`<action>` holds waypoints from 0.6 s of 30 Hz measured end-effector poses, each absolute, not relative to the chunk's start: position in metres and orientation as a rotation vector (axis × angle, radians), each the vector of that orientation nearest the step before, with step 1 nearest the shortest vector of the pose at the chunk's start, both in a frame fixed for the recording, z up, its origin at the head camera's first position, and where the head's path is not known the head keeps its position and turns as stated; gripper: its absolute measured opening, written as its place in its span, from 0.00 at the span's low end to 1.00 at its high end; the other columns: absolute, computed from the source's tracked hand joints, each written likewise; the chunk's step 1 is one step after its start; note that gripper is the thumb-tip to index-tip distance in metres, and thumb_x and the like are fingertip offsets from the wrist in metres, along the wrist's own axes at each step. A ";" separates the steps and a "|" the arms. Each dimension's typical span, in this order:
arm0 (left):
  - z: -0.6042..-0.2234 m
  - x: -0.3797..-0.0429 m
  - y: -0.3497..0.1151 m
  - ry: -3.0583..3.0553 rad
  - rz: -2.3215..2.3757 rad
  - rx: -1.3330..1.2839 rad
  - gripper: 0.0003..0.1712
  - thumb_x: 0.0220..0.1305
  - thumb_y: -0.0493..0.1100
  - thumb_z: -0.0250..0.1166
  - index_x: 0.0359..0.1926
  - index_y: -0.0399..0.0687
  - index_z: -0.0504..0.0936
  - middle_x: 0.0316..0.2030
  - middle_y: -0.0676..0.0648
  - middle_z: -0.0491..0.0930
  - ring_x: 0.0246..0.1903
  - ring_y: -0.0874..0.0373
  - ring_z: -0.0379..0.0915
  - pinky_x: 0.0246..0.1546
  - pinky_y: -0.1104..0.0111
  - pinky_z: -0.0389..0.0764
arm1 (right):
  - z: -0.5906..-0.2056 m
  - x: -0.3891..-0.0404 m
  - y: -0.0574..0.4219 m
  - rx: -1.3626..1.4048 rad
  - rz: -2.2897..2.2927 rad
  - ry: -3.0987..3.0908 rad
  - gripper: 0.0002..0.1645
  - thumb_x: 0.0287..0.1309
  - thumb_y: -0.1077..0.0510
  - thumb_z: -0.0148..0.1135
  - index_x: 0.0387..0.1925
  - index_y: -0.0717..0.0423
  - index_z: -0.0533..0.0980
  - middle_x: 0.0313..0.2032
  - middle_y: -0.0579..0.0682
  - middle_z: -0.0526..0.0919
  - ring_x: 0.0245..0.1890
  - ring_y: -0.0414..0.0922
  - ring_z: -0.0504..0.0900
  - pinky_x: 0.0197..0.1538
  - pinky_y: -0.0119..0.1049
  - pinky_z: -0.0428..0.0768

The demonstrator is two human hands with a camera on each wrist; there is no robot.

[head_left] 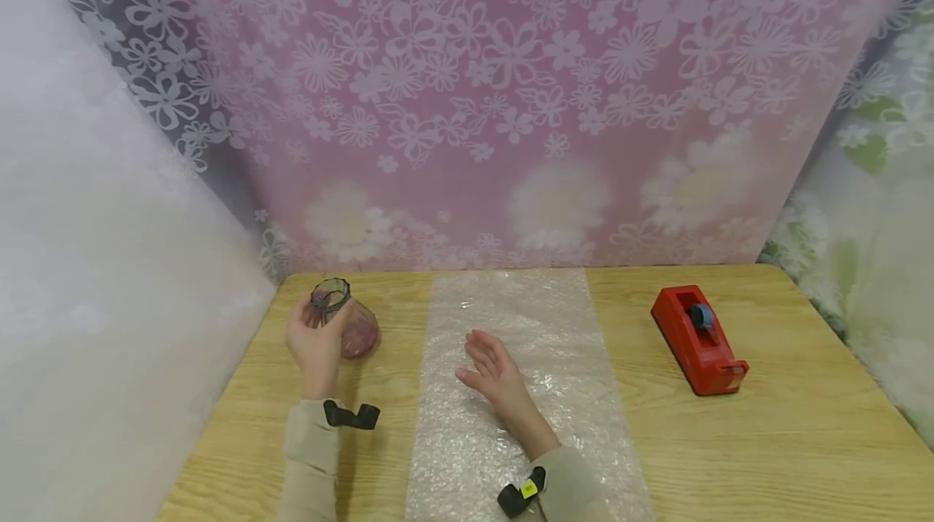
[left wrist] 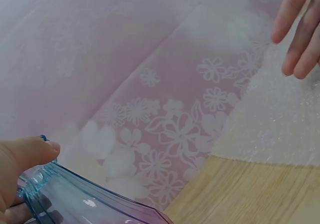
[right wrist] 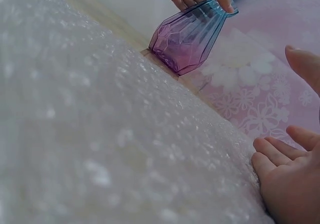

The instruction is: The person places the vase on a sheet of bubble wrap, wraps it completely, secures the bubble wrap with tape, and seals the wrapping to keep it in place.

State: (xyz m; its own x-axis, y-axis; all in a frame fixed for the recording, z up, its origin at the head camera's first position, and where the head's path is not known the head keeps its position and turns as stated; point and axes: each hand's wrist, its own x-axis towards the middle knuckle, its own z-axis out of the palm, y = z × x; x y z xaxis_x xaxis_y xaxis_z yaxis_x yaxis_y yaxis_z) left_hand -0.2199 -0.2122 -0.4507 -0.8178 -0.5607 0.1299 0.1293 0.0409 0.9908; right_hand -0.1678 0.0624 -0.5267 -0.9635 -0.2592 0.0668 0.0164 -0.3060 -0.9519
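Note:
My left hand [head_left: 319, 341] grips a glass vase [head_left: 359, 333] by its neck, thumb on one side and fingers on the other. The vase shades from blue at its scalloped rim to purple at its faceted base, and it tilts with the base toward the right. In the right wrist view the purple base of the vase [right wrist: 182, 53] is low by the table edge. My right hand [head_left: 496, 376] is over the sheet of bubble wrap [head_left: 525, 303], fingers extended and thumb apart, holding nothing.
A red tape dispenser [head_left: 700, 344] with a small blue roll stands at the right of the wooden table [head_left: 788, 425]. The bubble wrap runs from the table's far edge toward me. A floral curtain [head_left: 511, 141] hangs behind the table, and a pale sheet [head_left: 131, 263] hangs at left.

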 end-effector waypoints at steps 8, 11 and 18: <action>-0.454 -0.216 -0.211 -1.809 -1.837 0.456 0.37 0.47 0.36 0.80 0.58 0.35 0.75 0.55 0.40 0.77 0.59 0.46 0.72 0.60 0.59 0.72 | -0.528 -0.165 0.062 -0.295 -2.371 1.747 0.48 0.59 0.63 0.68 0.74 0.64 0.51 0.73 0.63 0.55 0.74 0.57 0.56 0.71 0.44 0.57; -0.452 -0.215 -0.209 -1.828 -1.865 0.475 0.36 0.43 0.36 0.82 0.56 0.36 0.77 0.53 0.42 0.79 0.57 0.46 0.74 0.56 0.64 0.75 | -0.528 -0.166 0.062 -0.293 -2.388 1.738 0.47 0.59 0.64 0.67 0.73 0.65 0.52 0.73 0.64 0.56 0.73 0.57 0.56 0.71 0.43 0.57; -0.440 -0.213 -0.205 -1.852 -1.938 0.415 0.39 0.38 0.35 0.84 0.54 0.37 0.77 0.50 0.44 0.79 0.50 0.50 0.77 0.43 0.73 0.80 | -0.526 -0.168 0.062 -0.296 -2.408 1.726 0.49 0.58 0.63 0.69 0.73 0.64 0.52 0.73 0.64 0.56 0.73 0.57 0.57 0.71 0.41 0.57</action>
State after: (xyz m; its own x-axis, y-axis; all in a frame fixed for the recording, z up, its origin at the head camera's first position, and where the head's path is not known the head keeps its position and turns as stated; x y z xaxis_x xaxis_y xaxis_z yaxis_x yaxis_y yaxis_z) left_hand -0.2135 -0.2051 -0.4401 -0.8647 -0.4966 0.0756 0.0980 -0.0193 0.9950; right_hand -0.1679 0.0620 -0.5264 -0.9669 -0.2467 0.0651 0.0177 -0.3193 -0.9475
